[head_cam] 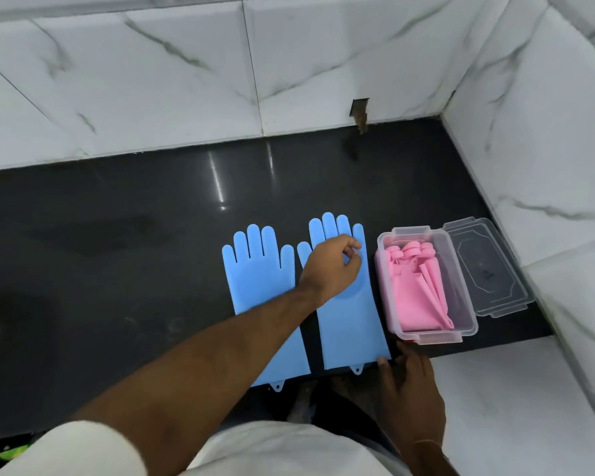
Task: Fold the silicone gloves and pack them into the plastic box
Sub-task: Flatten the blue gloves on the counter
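Two blue silicone gloves lie flat, side by side, fingers pointing away from me on the black counter. My left hand is over the palm of the right blue glove, fingers loosely curled, and the glove stays flat under it. My left forearm crosses the left blue glove. My right hand rests at the counter's near edge, straight fingertips touching the right glove's cuff corner. The clear plastic box stands just right of the gloves with folded pink gloves inside.
The box's clear lid lies flat beside it on the right. White marble-look tiled walls close the counter at the back and right, with a broken notch in the back wall's base. A white tiled ledge sits at the near right.
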